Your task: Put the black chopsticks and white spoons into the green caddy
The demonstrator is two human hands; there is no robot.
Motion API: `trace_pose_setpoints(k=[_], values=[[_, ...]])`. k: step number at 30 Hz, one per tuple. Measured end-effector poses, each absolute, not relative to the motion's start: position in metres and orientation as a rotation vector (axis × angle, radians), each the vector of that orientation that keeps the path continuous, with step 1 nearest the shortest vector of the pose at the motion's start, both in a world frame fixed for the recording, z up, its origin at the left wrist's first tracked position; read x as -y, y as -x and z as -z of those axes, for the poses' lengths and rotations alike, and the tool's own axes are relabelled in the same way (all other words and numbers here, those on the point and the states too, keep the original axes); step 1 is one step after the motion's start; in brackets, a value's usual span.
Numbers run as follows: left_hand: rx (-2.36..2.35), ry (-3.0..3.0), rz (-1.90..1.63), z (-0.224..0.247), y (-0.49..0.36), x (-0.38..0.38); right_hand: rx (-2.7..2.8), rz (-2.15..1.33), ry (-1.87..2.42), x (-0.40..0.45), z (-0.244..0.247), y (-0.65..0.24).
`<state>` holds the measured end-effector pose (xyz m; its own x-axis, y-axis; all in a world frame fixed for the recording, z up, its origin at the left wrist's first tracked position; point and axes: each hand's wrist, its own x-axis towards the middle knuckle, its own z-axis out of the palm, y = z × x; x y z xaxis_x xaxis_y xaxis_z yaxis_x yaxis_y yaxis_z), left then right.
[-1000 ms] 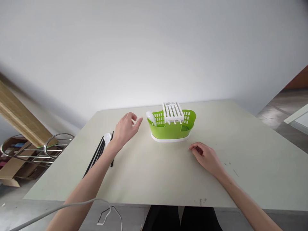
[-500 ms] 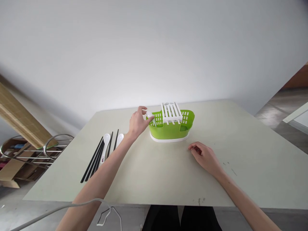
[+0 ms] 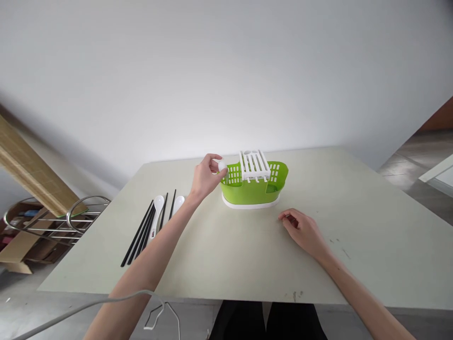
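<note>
My left hand [image 3: 208, 176] pinches a white spoon [image 3: 222, 165] by its bowl at the left end of a green basket [image 3: 247, 193]. The spoon's handle is mostly hidden by the basket and fingers. Across the middle of the basket lies a white slatted rack [image 3: 255, 165] with small hooks in front, and a white base is underneath. My right hand [image 3: 300, 229] rests on the table, right of the basket and nearer to me, its fingers curled; whether anything is inside them is hidden.
Several black chopsticks [image 3: 141, 233] and a white spoon [image 3: 158, 206] lie at the left of the table [image 3: 240, 264]. Another white spoon [image 3: 179, 203] is partly behind my left forearm. A grey cable [image 3: 88, 304] crosses the lower left, and a metal rack [image 3: 53, 230] stands beyond the table.
The spoon in my left hand has tipped and sits closer to the fingertips, its bowl now seen more end-on. My right hand stays in place; the whole view has shifted slightly.
</note>
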<state>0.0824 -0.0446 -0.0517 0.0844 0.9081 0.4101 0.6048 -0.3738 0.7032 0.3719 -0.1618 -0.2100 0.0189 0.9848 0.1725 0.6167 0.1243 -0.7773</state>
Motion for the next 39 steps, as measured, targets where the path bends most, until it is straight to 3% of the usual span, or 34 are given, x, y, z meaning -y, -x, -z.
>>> trace_pose_setpoints(k=[5, 13, 16, 21, 28, 39], values=[[-1.477, -1.988, -1.263, 0.042, -0.079, 0.047, 1.683, -0.648, 1.566, 0.161, 0.211, -0.372], [-1.463, -1.687, -1.762, -0.017, -0.029, 0.043, 1.673, -0.648, 1.578, 0.162, 0.209, -0.371], [-1.629, -1.727, -1.739, -0.029, -0.002, 0.05, 1.679, -0.65, 1.583, 0.163, 0.21, -0.371], [-2.099, -2.106, -1.188, -0.009, 0.025, 0.068, 1.691, -0.644, 1.584, 0.163, 0.21, -0.371], [-2.24, -2.27, -0.148, 0.051, 0.063, 0.069, 1.692, -0.627, 1.572, 0.163, 0.21, -0.372], [-2.282, -2.113, 0.194, 0.097, 0.092, 0.056, 1.684, -0.65, 1.582, 0.162, 0.214, -0.374]])
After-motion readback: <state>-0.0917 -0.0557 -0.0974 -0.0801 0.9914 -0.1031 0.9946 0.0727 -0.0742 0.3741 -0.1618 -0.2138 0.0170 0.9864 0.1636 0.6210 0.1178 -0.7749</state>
